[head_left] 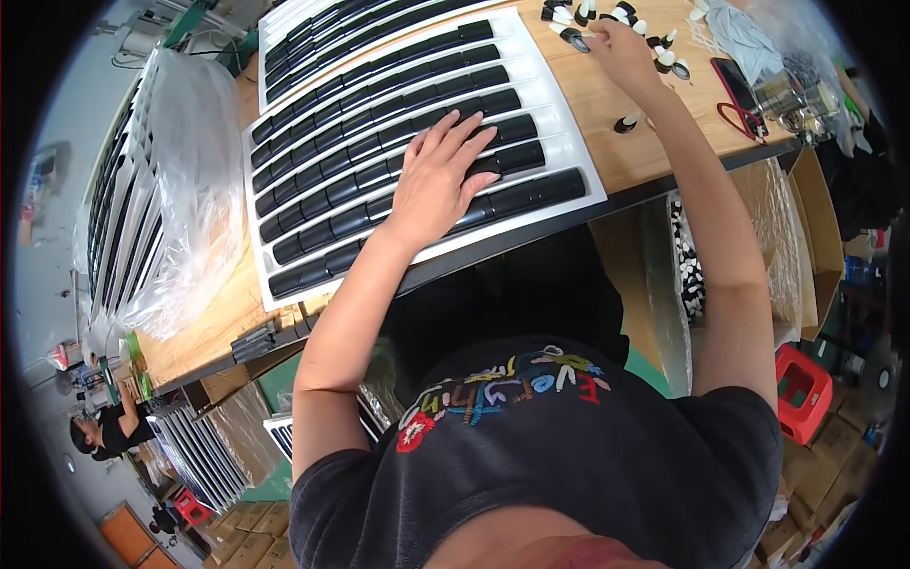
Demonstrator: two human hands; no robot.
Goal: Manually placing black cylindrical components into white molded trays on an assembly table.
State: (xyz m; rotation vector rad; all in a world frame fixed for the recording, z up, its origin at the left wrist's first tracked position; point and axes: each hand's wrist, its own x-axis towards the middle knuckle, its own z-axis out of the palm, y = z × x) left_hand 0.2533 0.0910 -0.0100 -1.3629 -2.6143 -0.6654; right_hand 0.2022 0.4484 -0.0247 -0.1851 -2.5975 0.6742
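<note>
My left hand [438, 180] lies flat, fingers spread, on the rows of black cylindrical pieces [327, 201] in a white molded tray [559, 142]. The pieces sit end to end in long grooves. At the far right of the table, my right hand [626, 57] is closed in a pinch at a small black-and-white piece [573, 38] with a grey oval face. The fingertips meet its edge, and part of the grip is hidden. Several similar loose pieces [666, 59] lie around this hand, and one black-and-white piece [625, 123] lies apart, nearer to me.
Behind the tray is a second filled tray [313, 43]. Stacked trays under clear plastic [190, 190] stand at left. A phone [737, 90] with a red cord lies at right. Below the table edge are an open carton [810, 237] and a red stool [802, 394]. Another person [118, 427] is far left.
</note>
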